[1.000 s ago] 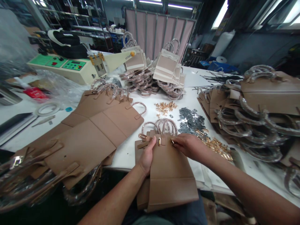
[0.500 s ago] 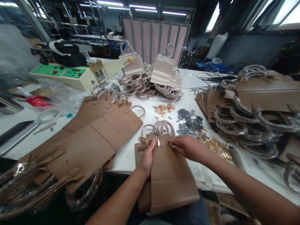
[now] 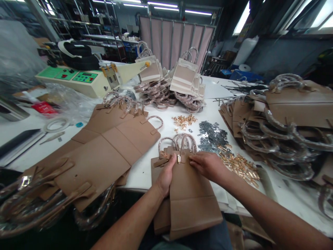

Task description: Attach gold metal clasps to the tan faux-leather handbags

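far left pile: tan bag panels (image 3: 104, 152) lie fanned flat across the counter (image 3: 145, 173), plastic-wrapped handles at their ends. A few straps seem to carry metal bits, can't tell how many.
machine: cream unit with a green panel (image 3: 78, 78) at the back left, nobody at it.
left hand: left hand (image 3: 166, 175) has its grip closed on the top edge of the tan bag (image 3: 191, 194), thumb up beside the gold clasp (image 3: 178, 159).
the bag: sits on a short stack right at the counter's near edge, bottom hanging over toward the lap, wrapped handles (image 3: 179, 140) pointing away.
right hand: right hand (image 3: 206, 166) presses its fingertips together, pinching the strap end just right of the clasp.
hardware: gold fittings (image 3: 183, 121) and dark grey plates (image 3: 212, 133) loose just beyond the bag, more gold pieces (image 3: 240, 166) beside the right wrist.
right pile: big heap of tan bags (image 3: 286, 125), handles wrapped.
progress: my guess, one clasp is on this bag and the other strap is being worked. Plenty of loose hardware, so lots left.
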A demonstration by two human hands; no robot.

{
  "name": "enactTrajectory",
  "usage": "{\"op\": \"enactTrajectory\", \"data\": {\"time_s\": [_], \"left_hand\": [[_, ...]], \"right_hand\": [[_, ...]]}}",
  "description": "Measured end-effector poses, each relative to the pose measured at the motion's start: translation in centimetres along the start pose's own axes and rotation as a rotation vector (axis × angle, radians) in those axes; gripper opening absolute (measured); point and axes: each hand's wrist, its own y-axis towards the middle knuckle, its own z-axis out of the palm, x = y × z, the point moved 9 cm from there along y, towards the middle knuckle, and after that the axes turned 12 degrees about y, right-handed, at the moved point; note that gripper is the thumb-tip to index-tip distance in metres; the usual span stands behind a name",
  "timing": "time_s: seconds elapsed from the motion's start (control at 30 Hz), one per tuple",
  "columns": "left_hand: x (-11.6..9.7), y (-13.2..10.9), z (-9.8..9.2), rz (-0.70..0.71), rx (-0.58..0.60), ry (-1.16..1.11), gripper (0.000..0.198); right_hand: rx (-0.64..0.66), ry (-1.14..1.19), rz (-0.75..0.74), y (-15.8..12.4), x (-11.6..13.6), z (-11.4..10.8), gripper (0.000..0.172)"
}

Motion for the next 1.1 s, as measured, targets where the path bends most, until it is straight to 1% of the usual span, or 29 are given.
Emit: {"op": "enactTrajectory", "data": {"time_s": [0.1,0.2,0.27,0.4,0.47,0.57,0.63,0.7,0.8,0.93,1.0,1.1], "left_hand": [[0.0,-0.2,0.2,0.011,0.006,0.001,0.061],[0.0,-0.3,0.6,0.005,0.036,-0.013,0.061],[0.1,-0.2,0.5,-0.004,0.039,-0.020,0.062],[-0.1,-0.1,0.0,0.022,-0.003,-0.022,0.061],[-0.2,-0.1,-0.1,0.033,-0.010,-0.024,0.060],[0.0,0.0,0.0,0.007,-0.002,-0.035,0.060],[0.1,0.0,-0.1,-0.016,-0.007,-0.044,0.061],[0.0,0.0,-0.3,-0.016,-0.026,-0.041,0.062],[-0.3,-0.1,-0.1,0.015,-0.011,-0.029,0.062],[-0.5,-0.2,0.1,0.040,0.020,-0.003,0.058],[-0.6,-0.2,0.2,0.057,0.031,0.016,0.057],[-0.7,-0.1,0.1,0.071,0.031,0.034,0.059]], "right_hand": [[0.033,0.015,-0.018,-0.1,0.2,-0.1,0.016],[0.037,0.015,-0.038,-0.3,0.5,-0.2,0.020],[-0.005,0.045,-0.040,-0.4,0.3,-0.3,0.021],[-0.175,0.175,0.004,-0.7,-0.6,-1.1,0.016],[-0.192,0.166,-0.015,-0.7,-0.5,-1.1,0.014],[-0.177,0.072,-0.088,-0.6,0.5,-0.5,0.020],[-0.194,0.033,-0.112,-0.6,0.9,-0.2,0.022],[-0.224,0.055,-0.112,-0.6,0.9,-0.1,0.023],[-0.248,0.255,-0.070,-0.9,-0.1,-0.3,0.021],[-0.161,0.598,0.018,-1.1,-1.9,-0.4,0.018],[-0.116,0.663,0.064,-1.0,-2.6,-0.4,0.016],[-0.116,0.697,0.096,-0.5,-3.3,-0.3,0.011]]}}
